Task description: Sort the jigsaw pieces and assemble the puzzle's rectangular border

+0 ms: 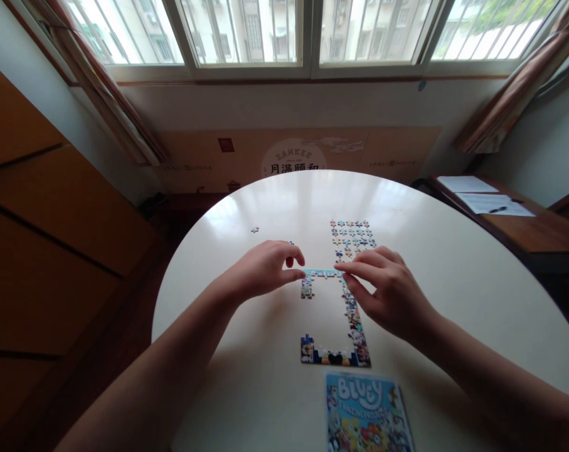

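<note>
Reaching the upper edge of the puzzle border (356,320), the left hand (266,270) is shown with thumb and finger apart, while the grip of the right hand (388,292) cannot be told.

This looks like a room in a home, though nothing settles it fully. Beyond the fingers (362,269) runs a wide barred window (307,37), with patterned curtains (512,91) at both ends and a neighbouring building (252,28) outside. Below it, ahead of the fingers, a beige panel (397,144) with printed lettering covers part of the plain wall (382,103). Wooden panelling (68,245) stands well to their left; far to their right, papers (494,204) lie on a brown desk (550,229). Beneath them spreads a rounded white desk (260,376).
</note>
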### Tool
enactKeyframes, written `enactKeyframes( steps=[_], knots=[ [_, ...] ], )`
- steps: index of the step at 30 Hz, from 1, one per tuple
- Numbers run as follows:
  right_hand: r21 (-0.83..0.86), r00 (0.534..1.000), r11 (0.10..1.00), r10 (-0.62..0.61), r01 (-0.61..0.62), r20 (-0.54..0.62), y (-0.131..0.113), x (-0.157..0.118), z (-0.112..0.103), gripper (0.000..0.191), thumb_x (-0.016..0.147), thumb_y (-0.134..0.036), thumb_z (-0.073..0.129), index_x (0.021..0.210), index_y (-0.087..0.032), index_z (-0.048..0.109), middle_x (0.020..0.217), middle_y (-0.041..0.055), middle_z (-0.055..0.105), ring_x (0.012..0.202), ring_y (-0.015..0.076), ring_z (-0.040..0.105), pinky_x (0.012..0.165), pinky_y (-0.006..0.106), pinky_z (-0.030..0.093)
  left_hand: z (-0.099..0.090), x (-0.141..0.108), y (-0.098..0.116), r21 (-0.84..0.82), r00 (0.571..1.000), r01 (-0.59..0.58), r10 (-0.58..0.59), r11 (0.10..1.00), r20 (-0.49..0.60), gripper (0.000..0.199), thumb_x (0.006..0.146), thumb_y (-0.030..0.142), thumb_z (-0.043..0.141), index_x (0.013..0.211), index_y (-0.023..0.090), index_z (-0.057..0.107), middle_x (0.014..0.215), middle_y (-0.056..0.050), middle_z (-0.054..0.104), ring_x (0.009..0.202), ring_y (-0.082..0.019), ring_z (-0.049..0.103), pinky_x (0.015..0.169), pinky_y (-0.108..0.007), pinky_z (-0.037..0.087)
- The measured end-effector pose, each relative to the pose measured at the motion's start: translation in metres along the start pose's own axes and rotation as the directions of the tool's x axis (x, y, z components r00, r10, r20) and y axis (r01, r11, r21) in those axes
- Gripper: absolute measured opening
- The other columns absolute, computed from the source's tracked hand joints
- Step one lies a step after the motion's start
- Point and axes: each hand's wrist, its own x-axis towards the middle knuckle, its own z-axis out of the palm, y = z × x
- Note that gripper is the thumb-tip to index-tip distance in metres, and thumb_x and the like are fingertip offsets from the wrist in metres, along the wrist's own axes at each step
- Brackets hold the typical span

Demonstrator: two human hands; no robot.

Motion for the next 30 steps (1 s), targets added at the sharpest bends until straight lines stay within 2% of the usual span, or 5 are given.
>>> enactKeyframes(
  steps=[6, 24, 27, 29, 30],
  knots=[
    [0.005, 0.998, 0.999, 0.053, -0.053, -0.038, 0.021, -0.002, -0.013, 0.019, 0.092, -0.021, 0.061, 0.098, -0.025, 0.078, 0.09, 0.0054, 0.075, 0.087, 0.0253, 0.061, 0.085, 0.044, 0.047, 0.007, 0.004, 0.005, 0.024, 0.994, -0.03, 0.027, 0.999, 0.108, 0.053, 0.079, 0.053, 0.073, 0.121, 0.021, 0.069, 0.113, -0.009, 0.067, 0.095, -0.025, 0.061, 0.083, -0.033, 0.042],
    [0.051, 0.999, 0.998, 0.029, -0.027, -0.038, 0.011, 0.0, -0.019, 0.019, 0.091, -0.021, 0.059, 0.095, -0.023, 0.078, 0.084, 0.0053, 0.074, 0.082, 0.0235, 0.061, 0.082, 0.041, 0.049, 0.016, 0.009, 0.008, 0.08, 0.996, -0.03, 0.023, 0.996, 0.09, 0.039, 0.08, 0.045, 0.071, 0.112, 0.022, 0.07, 0.099, -0.007, 0.07, 0.087, -0.022, 0.061, 0.073, -0.03, 0.042],
    [0.058, 0.999, 0.998, 0.014, -0.011, -0.041, 0.012, 0.0, -0.02, 0.018, 0.091, -0.02, 0.06, 0.097, -0.022, 0.077, 0.085, 0.0048, 0.075, 0.082, 0.023, 0.062, 0.082, 0.041, 0.05, 0.01, 0.005, 0.006, 0.063, 0.999, -0.031, 0.033, 0.998, -0.031, 0.039, 0.083, 0.045, 0.069, 0.114, 0.021, 0.07, 0.099, -0.008, 0.069, 0.083, -0.021, 0.061, 0.072, -0.031, 0.043],
    [0.071, 0.999, 0.997, 0.005, -0.001, -0.054, 0.012, 0.0, -0.021, 0.017, 0.091, -0.019, 0.061, 0.097, -0.021, 0.077, 0.086, 0.0048, 0.075, 0.082, 0.0227, 0.063, 0.081, 0.04, 0.051, 0.003, 0.004, 0.0, 0.023, 0.973, -0.02, 0.024, 1.0, -0.228, 0.034, 0.086, 0.043, 0.066, 0.11, 0.02, 0.072, 0.094, -0.007, 0.069, 0.077, -0.018, 0.06, 0.07, -0.03, 0.044],
    [0.078, 0.998, 0.997, 0.005, 0.0, -0.064, 0.012, 0.0, -0.022, 0.017, 0.091, -0.019, 0.061, 0.097, -0.022, 0.076, 0.087, 0.0048, 0.076, 0.083, 0.0228, 0.063, 0.081, 0.04, 0.051, -0.001, 0.004, -0.005, -0.002, 0.936, -0.005, 0.004, 1.0, -0.351, 0.029, 0.088, 0.042, 0.064, 0.105, 0.02, 0.073, 0.09, -0.006, 0.069, 0.074, -0.017, 0.059, 0.069, -0.03, 0.044]
  ],
)
